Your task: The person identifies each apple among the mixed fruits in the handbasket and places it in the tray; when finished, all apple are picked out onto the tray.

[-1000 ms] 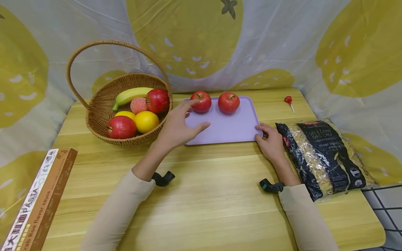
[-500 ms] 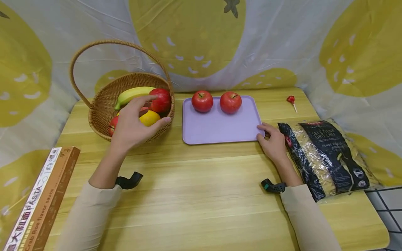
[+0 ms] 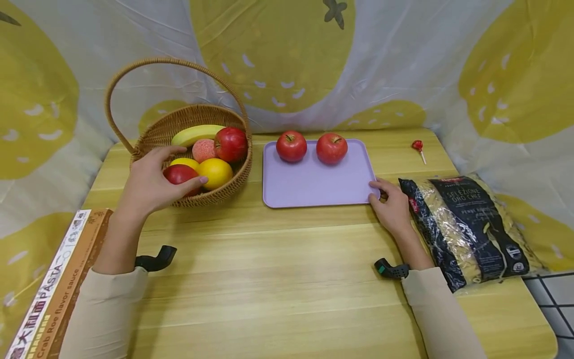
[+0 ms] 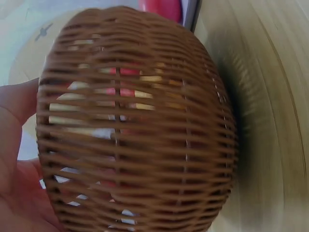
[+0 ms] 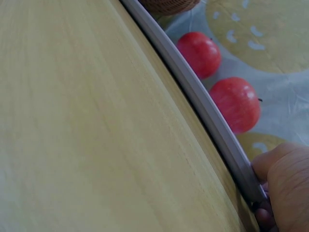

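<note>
My left hand [image 3: 150, 182] is over the near left rim of the wicker basket [image 3: 148, 130], its fingers and thumb spread around a red apple [image 3: 179, 173] inside. The thumb overlaps that apple's lower right side. In the left wrist view, the basket's woven wall [image 4: 140, 125] hides most of the fruit. With fingers and thumb, my right hand [image 3: 391, 204] pinches the near right edge of a lilac tray [image 3: 314, 184]. Two red apples, the left one [image 3: 291, 146] and the right one [image 3: 332, 148], sit side by side along the tray's far edge.
The basket also holds a banana [image 3: 195, 134], a pink round fruit [image 3: 204, 150], another red apple [image 3: 230, 144] and yellow fruit [image 3: 216, 173]. A penne bag [image 3: 468, 229] lies right of my right hand, a red lollipop [image 3: 418, 146] behind it. Pasta boxes [image 3: 63, 284] lie at left.
My left hand has moved left, from beside the left apple on the tray across to the red apple in the basket. The right hand stays at the tray's edge.
</note>
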